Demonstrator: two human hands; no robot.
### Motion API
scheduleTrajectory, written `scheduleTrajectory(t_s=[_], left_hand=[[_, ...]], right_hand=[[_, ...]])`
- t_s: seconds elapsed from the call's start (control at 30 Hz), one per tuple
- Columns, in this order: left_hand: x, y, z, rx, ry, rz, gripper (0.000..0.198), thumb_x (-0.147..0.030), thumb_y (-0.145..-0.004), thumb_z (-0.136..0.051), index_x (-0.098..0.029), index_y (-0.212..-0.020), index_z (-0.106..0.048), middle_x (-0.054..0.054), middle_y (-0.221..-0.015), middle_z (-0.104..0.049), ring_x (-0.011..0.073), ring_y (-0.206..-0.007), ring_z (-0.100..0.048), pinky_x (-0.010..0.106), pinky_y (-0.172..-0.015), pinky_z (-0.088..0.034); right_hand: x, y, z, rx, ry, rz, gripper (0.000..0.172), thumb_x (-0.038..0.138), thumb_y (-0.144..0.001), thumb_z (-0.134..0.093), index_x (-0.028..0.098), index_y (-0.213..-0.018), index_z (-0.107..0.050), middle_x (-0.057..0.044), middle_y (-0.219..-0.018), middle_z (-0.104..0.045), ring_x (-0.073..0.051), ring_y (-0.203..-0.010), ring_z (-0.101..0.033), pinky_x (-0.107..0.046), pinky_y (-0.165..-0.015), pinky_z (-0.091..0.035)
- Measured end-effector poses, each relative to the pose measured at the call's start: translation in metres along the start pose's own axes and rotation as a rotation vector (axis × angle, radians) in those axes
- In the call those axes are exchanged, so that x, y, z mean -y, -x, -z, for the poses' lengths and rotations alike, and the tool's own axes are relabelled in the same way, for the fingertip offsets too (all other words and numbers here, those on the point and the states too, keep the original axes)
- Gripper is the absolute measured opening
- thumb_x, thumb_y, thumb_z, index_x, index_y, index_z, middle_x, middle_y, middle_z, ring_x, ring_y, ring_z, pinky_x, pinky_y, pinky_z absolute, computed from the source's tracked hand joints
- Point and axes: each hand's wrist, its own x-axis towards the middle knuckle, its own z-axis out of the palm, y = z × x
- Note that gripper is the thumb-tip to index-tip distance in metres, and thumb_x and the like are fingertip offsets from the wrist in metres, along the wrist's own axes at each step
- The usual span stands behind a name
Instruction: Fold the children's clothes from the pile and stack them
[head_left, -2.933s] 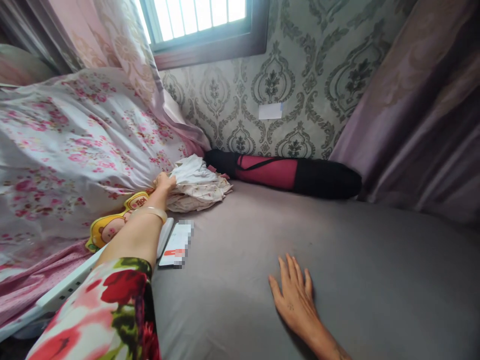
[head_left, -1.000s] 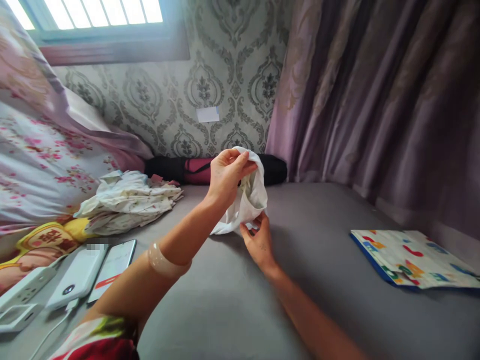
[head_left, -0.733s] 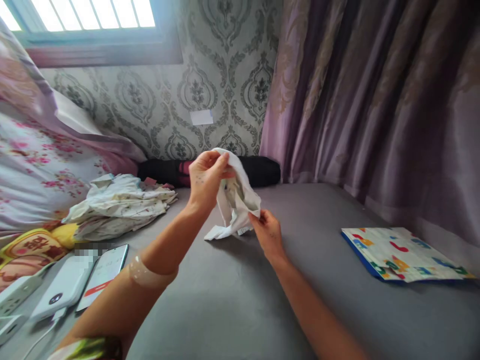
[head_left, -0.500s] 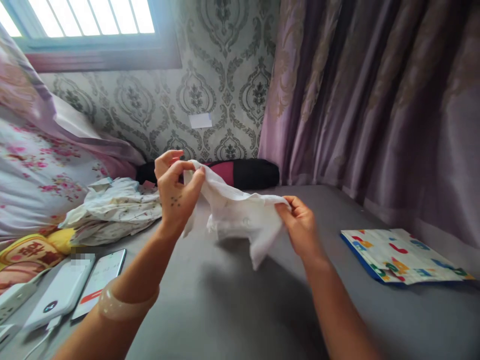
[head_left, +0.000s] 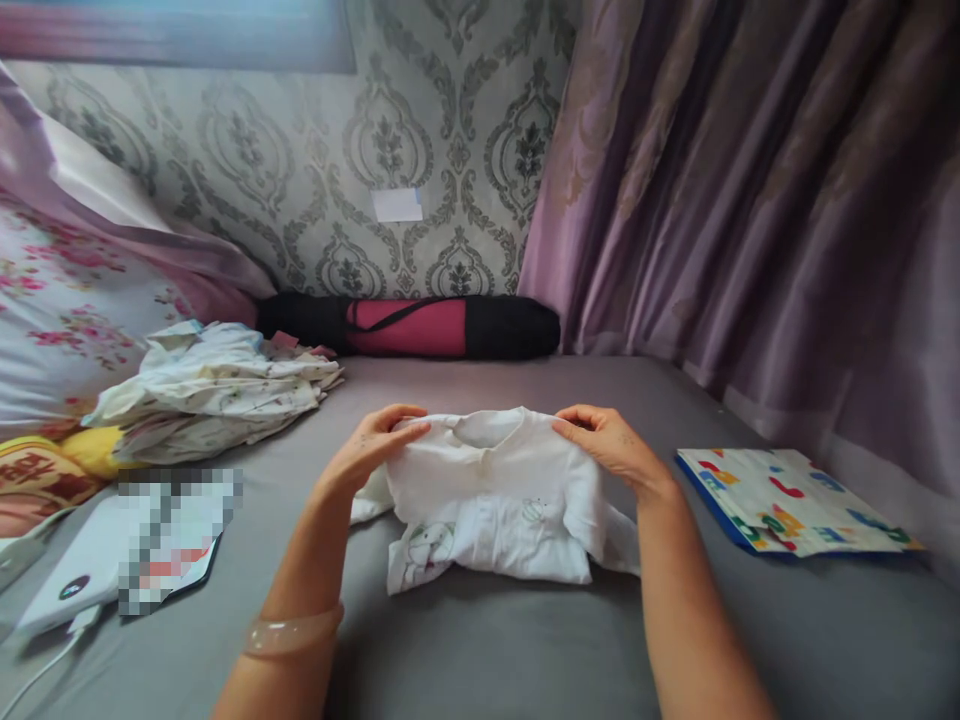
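Observation:
A small white baby shirt (head_left: 495, 500) with a round neckline and faint animal prints hangs between my hands, its lower part touching the grey bed sheet (head_left: 420, 660). My left hand (head_left: 382, 440) is closed on one shoulder, thumb in front and fingers behind. The other shoulder is pinched in my right hand (head_left: 600, 440). The front of the shirt faces me, with sleeves drooping out at both sides. A pale bangle (head_left: 292, 632) circles my left wrist.
Crumpled patterned clothes (head_left: 225, 390) lie at the left, behind a white power bank (head_left: 82, 570) and a partly blurred phone (head_left: 180, 540). A long black-and-pink bag (head_left: 409, 328) rests along the wall. To the right lies a colourful flat bag (head_left: 795, 500).
The shirt has come down from a raised, bunched position to the bed and now spreads with its front showing. Both hands have lowered, the left turning its grip to the shoulder.

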Motion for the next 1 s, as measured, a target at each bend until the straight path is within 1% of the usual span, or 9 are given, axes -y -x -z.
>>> scheduleTrajectory(t_s=[0.07, 0.13, 0.27, 0.37, 0.47, 0.6, 0.8, 0.87, 1.0], left_hand=[[0.011, -0.002, -0.002, 0.020, 0.018, 0.016, 0.049, -0.051, -0.066, -0.073, -0.019, -0.101, -0.067, 0.004, -0.092, -0.068, 0.0175, -0.079, -0.060, 0.023, -0.062, -0.042], [0.016, -0.004, -0.003, 0.026, 0.047, 0.032, 0.050, -0.050, -0.064, -0.074, -0.019, -0.103, -0.066, 0.004, -0.092, -0.068, 0.0178, -0.077, -0.061, 0.023, -0.062, -0.043], [0.019, -0.008, -0.004, 0.035, 0.102, 0.061, 0.052, -0.049, -0.064, -0.075, -0.020, -0.105, -0.065, 0.003, -0.087, -0.068, 0.0167, -0.069, -0.061, 0.023, -0.059, -0.044], [0.021, -0.011, -0.007, 0.030, 0.102, 0.058, 0.052, -0.050, -0.064, -0.075, -0.020, -0.105, -0.067, 0.003, -0.082, -0.068, 0.0164, -0.066, -0.061, 0.024, -0.056, -0.044], [0.020, -0.013, -0.010, -0.013, 0.072, 0.042, 0.048, -0.052, -0.063, -0.075, -0.019, -0.098, -0.070, 0.004, -0.079, -0.067, 0.0166, -0.066, -0.059, 0.024, -0.055, -0.043], [0.018, -0.015, -0.014, -0.092, 0.048, 0.021, 0.044, -0.053, -0.063, -0.073, -0.017, -0.089, -0.073, 0.004, -0.078, -0.066, 0.0174, -0.070, -0.058, 0.025, -0.058, -0.042], [0.013, -0.018, -0.014, -0.251, -0.074, -0.150, 0.031, -0.050, -0.069, -0.069, -0.019, -0.069, -0.071, 0.006, -0.102, -0.060, 0.0184, -0.087, -0.057, 0.025, -0.068, -0.043], [0.011, -0.017, -0.014, -0.247, -0.099, -0.172, 0.031, -0.049, -0.071, -0.067, -0.018, -0.067, -0.069, 0.005, -0.096, -0.060, 0.0177, -0.084, -0.056, 0.024, -0.066, -0.042], [0.006, -0.015, -0.017, -0.222, -0.121, -0.108, 0.036, -0.053, -0.075, -0.061, -0.018, -0.069, -0.066, 0.000, -0.066, -0.057, 0.0150, -0.064, -0.052, 0.024, -0.054, -0.037]], right_hand=[[-0.004, -0.003, -0.003, 0.014, -0.002, -0.013, 0.035, 0.048, -0.071, -0.069, 0.018, -0.087, -0.070, -0.003, -0.082, -0.069, -0.015, -0.071, -0.060, -0.025, -0.064, -0.045], [-0.005, -0.006, -0.006, 0.012, 0.018, -0.019, 0.035, 0.049, -0.071, -0.069, 0.017, -0.086, -0.070, -0.003, -0.083, -0.069, -0.016, -0.072, -0.061, -0.025, -0.064, -0.046], [-0.007, -0.010, -0.011, 0.013, 0.075, -0.043, 0.038, 0.052, -0.069, -0.070, 0.017, -0.084, -0.070, -0.004, -0.081, -0.069, -0.017, -0.070, -0.061, -0.025, -0.062, -0.046], [-0.009, -0.013, -0.013, -0.002, 0.076, -0.058, 0.042, 0.054, -0.067, -0.071, 0.017, -0.088, -0.070, -0.004, -0.082, -0.070, -0.017, -0.069, -0.062, -0.025, -0.059, -0.046], [-0.010, -0.015, -0.015, -0.022, 0.059, -0.083, 0.046, 0.055, -0.066, -0.072, 0.017, -0.093, -0.072, -0.006, -0.083, -0.071, -0.018, -0.069, -0.063, -0.025, -0.059, -0.047], [-0.009, -0.018, -0.017, -0.037, 0.046, -0.082, 0.046, 0.055, -0.065, -0.073, 0.017, -0.091, -0.074, -0.009, -0.087, -0.073, -0.021, -0.072, -0.065, -0.028, -0.060, -0.049], [-0.012, -0.022, -0.020, -0.089, 0.121, 0.049, 0.036, 0.053, -0.070, -0.070, 0.020, -0.084, -0.075, -0.006, -0.086, -0.072, -0.021, -0.079, -0.064, -0.029, -0.068, -0.049], [-0.014, -0.023, -0.020, -0.099, 0.162, 0.093, 0.034, 0.052, -0.074, -0.067, 0.021, -0.085, -0.074, -0.006, -0.086, -0.071, -0.021, -0.082, -0.063, -0.030, -0.070, -0.048], [-0.014, -0.024, -0.023, -0.083, 0.204, 0.100, 0.032, 0.049, -0.081, -0.060, 0.020, -0.089, -0.070, -0.005, -0.087, -0.070, -0.021, -0.081, -0.062, -0.029, -0.069, -0.046]])
